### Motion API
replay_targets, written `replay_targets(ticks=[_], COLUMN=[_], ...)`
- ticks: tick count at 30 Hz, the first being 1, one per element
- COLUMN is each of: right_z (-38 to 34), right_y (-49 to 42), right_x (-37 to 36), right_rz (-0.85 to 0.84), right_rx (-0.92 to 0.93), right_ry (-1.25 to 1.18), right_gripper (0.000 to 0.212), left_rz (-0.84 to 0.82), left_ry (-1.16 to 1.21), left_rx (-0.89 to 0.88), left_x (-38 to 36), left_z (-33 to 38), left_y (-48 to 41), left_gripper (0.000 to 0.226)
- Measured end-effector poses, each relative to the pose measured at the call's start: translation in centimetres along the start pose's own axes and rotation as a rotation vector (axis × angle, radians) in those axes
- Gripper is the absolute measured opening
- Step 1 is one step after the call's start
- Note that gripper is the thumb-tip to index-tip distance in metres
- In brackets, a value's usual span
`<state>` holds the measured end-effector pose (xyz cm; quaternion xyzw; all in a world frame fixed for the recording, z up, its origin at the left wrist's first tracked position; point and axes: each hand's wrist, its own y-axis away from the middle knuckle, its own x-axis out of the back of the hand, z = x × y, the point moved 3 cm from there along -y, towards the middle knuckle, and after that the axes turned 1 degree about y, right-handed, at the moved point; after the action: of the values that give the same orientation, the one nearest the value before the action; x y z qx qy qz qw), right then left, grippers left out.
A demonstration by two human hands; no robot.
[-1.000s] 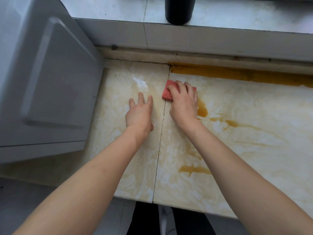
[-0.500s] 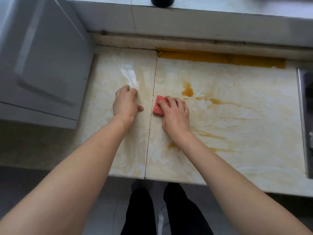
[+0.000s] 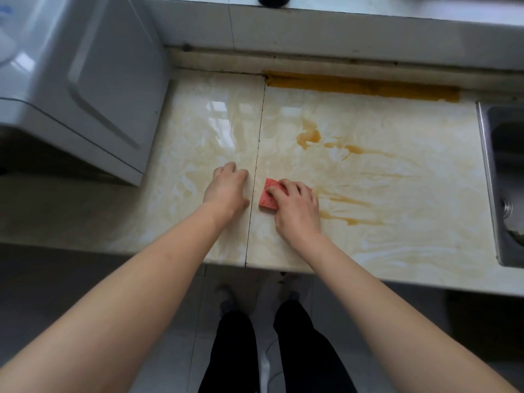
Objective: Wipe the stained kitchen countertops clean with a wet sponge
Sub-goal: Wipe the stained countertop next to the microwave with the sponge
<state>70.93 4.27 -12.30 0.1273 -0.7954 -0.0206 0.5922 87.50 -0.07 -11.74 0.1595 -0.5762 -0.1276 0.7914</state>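
A red sponge (image 3: 268,197) lies flat on the cream marble countertop (image 3: 397,236), just right of the tile seam. My right hand (image 3: 297,207) presses down on it with its fingers curled over the top. My left hand (image 3: 228,188) rests on the counter left of the seam with its fingers bent under, holding nothing. Brown stains (image 3: 310,136) smear the counter beyond and to the right of the sponge, and a thick ochre band (image 3: 363,87) runs along the back edge.
A white appliance (image 3: 85,80) stands on the counter at the left. A steel sink (image 3: 504,180) sits at the right edge. A dark cylinder (image 3: 273,0) stands on the raised ledge at the back. My legs and the floor show below the counter's front edge.
My right hand has dragged the sponge from the back of the counter toward the front edge. My left hand slid back alongside it and its fingers curled.
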Motion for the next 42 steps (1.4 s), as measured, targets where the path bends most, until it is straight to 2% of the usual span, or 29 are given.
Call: replay_targets(ticks=[6,11,19,28,34,38,42], right_z=[0.0,0.0,0.3,1.9,3.3,4.0,4.6], right_y=[2.7,4.6,5.3,2.6,-1.2,-4.2,-7.0], right_x=[-0.1,-0.1,-1.1,-1.3,-0.1,0.4,1.1], right_rz=[-0.041,-0.063,0.007,0.068,0.079,0.092,0.105], right_rx=[0.012,-0.002,-0.011,-0.018,-0.039,-0.031,-0.037], right_ry=[-0.001,0.003,-0.039,-0.110,-0.110,-0.100,-0.108], right_gripper=[0.056,0.056,0.059,0.061,0.062,0.060,0.061], left_rz=[-0.055,-0.032,-0.027,0.000,-0.034,-0.077,-0.118], left_ry=[-0.042,-0.054,-0.063,-0.009,-0.088,-0.130,-0.156], left_rx=[0.001,-0.002,-0.013,0.063,0.080,0.100,0.141], left_x=[-0.8,-0.9,-0.1,1.4,2.0,2.7,2.9], left_z=[0.0,0.6,2.8,2.1,2.6,2.7,2.6], left_y=[2.1,2.7,1.3,-2.1,-4.3,-5.9,-7.3], left_gripper=[0.060,0.049,0.063,0.070,0.064,0.078,0.108])
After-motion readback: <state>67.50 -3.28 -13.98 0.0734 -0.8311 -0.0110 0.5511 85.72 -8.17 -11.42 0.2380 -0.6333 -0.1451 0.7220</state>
